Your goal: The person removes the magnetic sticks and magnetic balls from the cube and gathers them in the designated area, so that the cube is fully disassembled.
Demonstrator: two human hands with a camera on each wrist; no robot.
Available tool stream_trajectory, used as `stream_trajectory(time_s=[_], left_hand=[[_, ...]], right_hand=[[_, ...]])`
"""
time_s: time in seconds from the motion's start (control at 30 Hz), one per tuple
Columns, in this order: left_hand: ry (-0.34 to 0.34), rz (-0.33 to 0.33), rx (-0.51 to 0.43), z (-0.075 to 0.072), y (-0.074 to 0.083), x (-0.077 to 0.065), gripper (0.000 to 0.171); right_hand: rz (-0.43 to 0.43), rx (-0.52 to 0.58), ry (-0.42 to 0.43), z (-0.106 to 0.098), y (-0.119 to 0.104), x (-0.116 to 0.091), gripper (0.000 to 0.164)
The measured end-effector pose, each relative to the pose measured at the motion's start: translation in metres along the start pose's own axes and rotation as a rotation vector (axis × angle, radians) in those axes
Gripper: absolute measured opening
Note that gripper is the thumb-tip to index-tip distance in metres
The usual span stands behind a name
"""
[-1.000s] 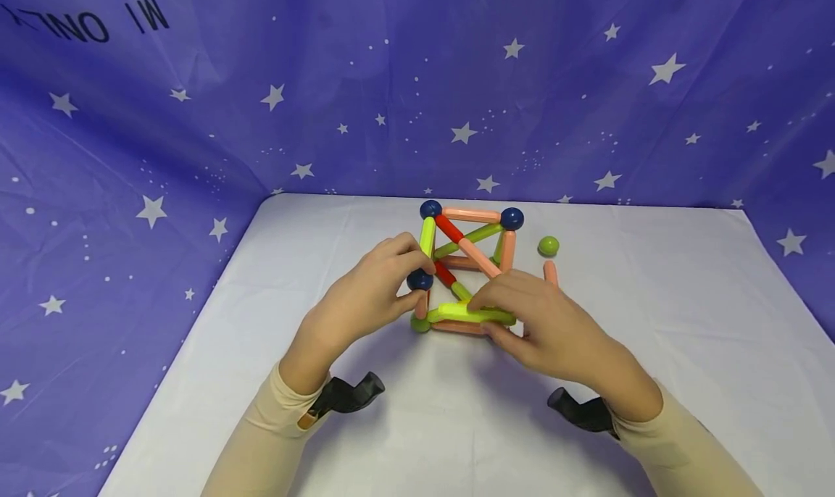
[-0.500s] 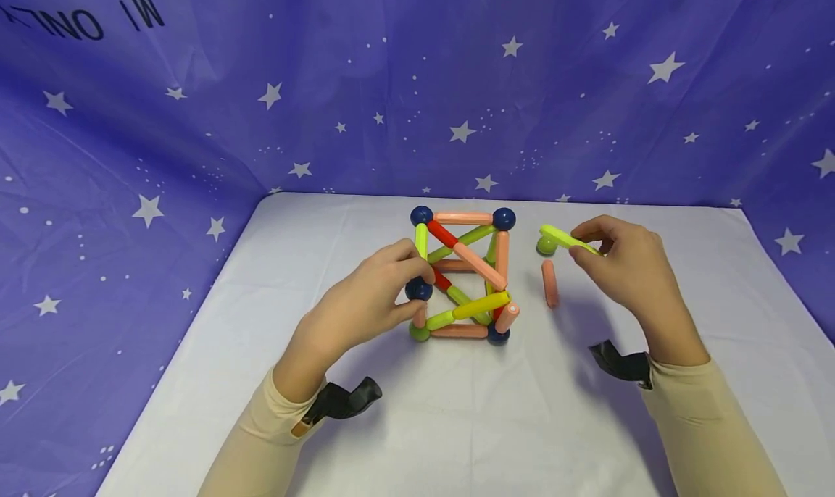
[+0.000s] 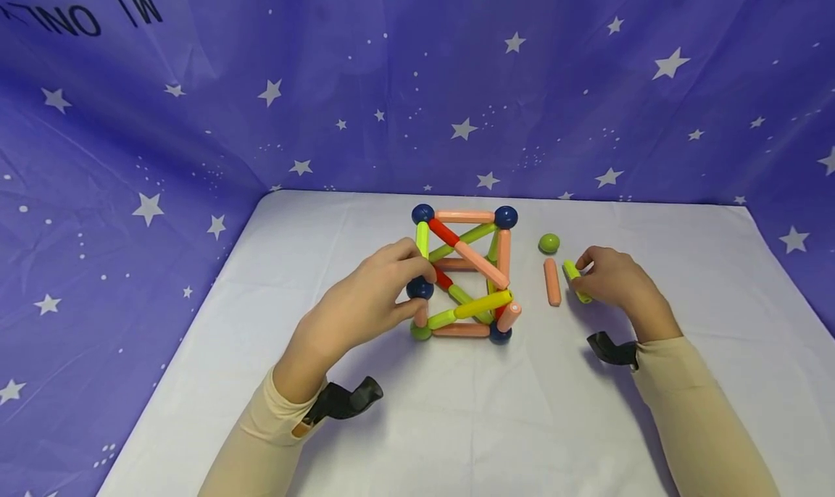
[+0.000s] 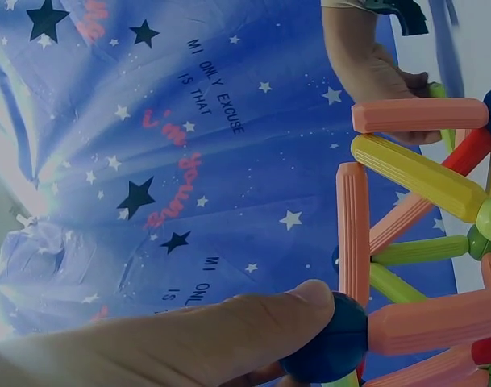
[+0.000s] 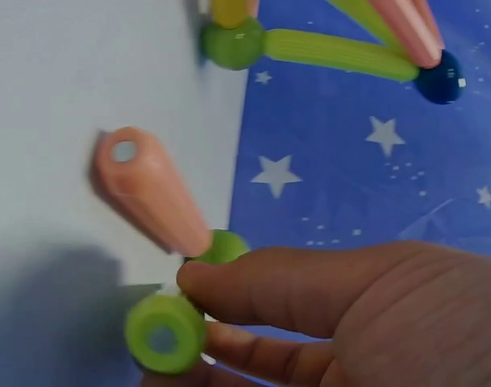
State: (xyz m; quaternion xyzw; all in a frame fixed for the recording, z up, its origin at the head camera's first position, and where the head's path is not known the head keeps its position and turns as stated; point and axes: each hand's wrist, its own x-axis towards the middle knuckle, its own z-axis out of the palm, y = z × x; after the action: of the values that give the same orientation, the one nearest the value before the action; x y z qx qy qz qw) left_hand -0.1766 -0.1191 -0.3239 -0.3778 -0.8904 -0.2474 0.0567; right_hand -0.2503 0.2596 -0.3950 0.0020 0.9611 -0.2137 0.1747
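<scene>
My left hand [image 3: 365, 298] holds a dark blue ball [image 4: 330, 343] between thumb and fingers, at the front left upper corner of a frame built of magnetic sticks and balls. Off to the right, my right hand [image 3: 616, 283] pinches a lime-green magnetic stick [image 3: 578, 281] close over the white table, its end facing the right wrist camera. Within the frame, a yellow stick [image 3: 483, 305] slants up from the near left, its upper end beside a short-looking pink stick [image 3: 509, 317] that rises from the near right blue ball [image 3: 500, 334].
A loose pink stick [image 3: 552, 282] lies between the frame and my right hand, with a loose green ball [image 3: 549, 243] behind it. Red and pink sticks [image 3: 481, 264] run diagonally through the frame. A purple star-printed cloth [image 3: 457, 84] hangs behind the white table [image 3: 430, 424].
My right hand has carried the lime-green stick from the frame's front to the right, past the green ball, then down beside the loose pink stick. My left hand stays on the blue ball.
</scene>
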Motion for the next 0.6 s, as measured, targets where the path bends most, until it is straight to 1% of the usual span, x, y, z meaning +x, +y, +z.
stream_trajectory(time_s=[0.23,0.43,0.6], left_hand=[[0.034,0.002,0.034,0.0002,-0.0022,0.0009,0.023],[0.032,-0.007,0.045,0.0008,-0.0029,0.0006,0.024],[0.029,-0.007,0.047,0.0003,-0.0025,0.0006,0.024]], right_hand=[[0.016,0.035,-0.019,0.0085,0.0051,0.0097,0.045],[0.014,0.091,-0.061,0.0088,0.0045,0.0104,0.051],[0.01,0.133,-0.078,0.0064,0.0027,0.008,0.048]])
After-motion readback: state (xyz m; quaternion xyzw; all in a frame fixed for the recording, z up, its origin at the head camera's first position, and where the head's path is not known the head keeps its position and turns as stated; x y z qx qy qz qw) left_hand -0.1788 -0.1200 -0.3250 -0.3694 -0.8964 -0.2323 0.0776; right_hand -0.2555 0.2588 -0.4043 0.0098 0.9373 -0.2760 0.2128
